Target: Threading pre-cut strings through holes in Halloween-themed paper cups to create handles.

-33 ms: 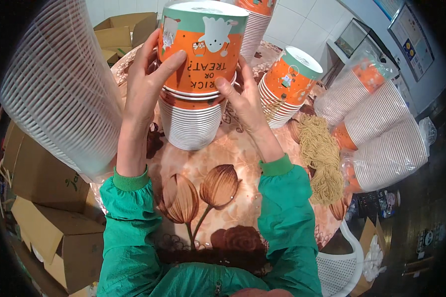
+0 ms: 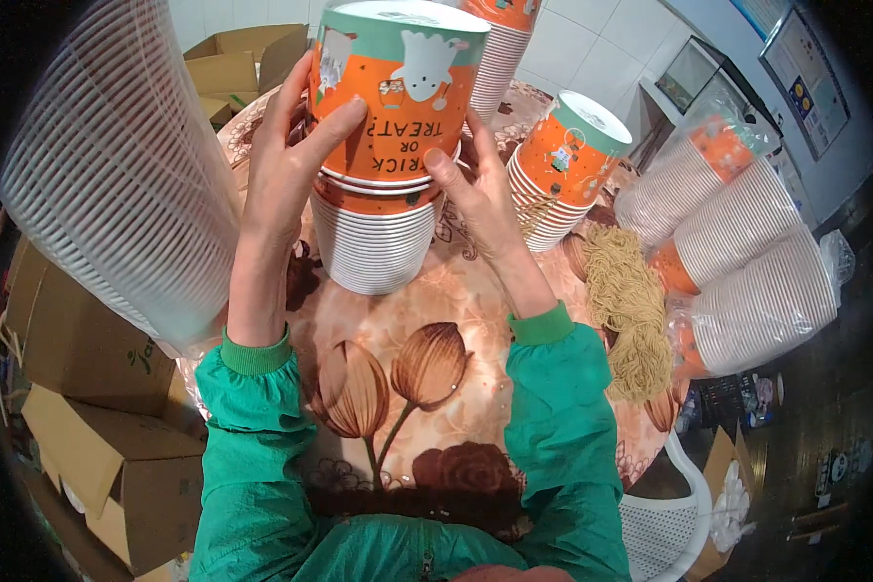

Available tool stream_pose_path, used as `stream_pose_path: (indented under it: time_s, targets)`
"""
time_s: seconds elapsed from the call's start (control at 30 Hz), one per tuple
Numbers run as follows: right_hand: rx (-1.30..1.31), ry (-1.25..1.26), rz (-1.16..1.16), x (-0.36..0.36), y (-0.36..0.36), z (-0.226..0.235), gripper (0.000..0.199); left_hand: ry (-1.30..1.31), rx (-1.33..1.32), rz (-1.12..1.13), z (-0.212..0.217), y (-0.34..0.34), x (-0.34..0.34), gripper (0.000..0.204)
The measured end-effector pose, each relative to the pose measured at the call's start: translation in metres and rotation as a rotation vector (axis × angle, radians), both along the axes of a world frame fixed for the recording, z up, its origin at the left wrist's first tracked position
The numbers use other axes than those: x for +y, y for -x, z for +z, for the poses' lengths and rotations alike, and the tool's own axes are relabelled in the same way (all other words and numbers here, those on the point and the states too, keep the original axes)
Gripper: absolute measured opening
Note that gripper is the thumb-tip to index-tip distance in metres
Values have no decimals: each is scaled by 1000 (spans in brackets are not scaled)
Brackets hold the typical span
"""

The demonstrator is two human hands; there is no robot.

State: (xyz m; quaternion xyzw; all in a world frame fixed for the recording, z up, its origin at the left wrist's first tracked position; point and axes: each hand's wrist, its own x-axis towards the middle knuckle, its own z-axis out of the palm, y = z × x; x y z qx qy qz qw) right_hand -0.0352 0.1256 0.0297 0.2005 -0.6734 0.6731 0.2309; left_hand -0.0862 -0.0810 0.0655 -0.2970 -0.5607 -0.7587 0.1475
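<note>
An orange and green paper bucket (image 2: 398, 107), printed with white cartoon figures, sits upside down on top of a nested stack of paper buckets (image 2: 373, 242). My left hand (image 2: 291, 155) grips its left side, thumb across the front. On the right side my right hand (image 2: 470, 189) holds it low, its thumb near the rim. The fingers behind the bucket are partly hidden. Beside my right hand stands a shorter upside-down stack of the same buckets (image 2: 574, 150). A bundle of tan string (image 2: 630, 320) lies to the right of my right forearm.
A tall plastic-wrapped bucket stack (image 2: 126, 175) rises at the left. More wrapped stacks (image 2: 766, 301) lie along the table's right edge. Behind my hands stands another stack (image 2: 502, 63). Cardboard boxes (image 2: 116, 475) lie at the lower left, and a white chair (image 2: 664, 524) is at the lower right.
The upper paper bucket has shifted very slightly up and to the right between my hands. Everything else looks the same.
</note>
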Motion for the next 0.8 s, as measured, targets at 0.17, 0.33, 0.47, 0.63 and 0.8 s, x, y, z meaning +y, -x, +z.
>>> stream_pose_path:
  time_s: [0.17,0.33,0.47,0.63,0.8]
  targets:
    - [-39,-121,-84,13,1,-6,98,59,2,33,2,0,-2,81]
    - [21,-85,-4,9,-5,-9,103,53,29,64,-4,7,2,82]
    - [12,-12,28,4,-8,-8,104,80,6,138,-8,10,4,83]
    - [-13,57,-13,-6,-10,-8,96,90,-10,144,-5,4,6,84]
    - [-77,85,-9,-13,-11,-4,100,64,-4,146,-2,-8,9,86]
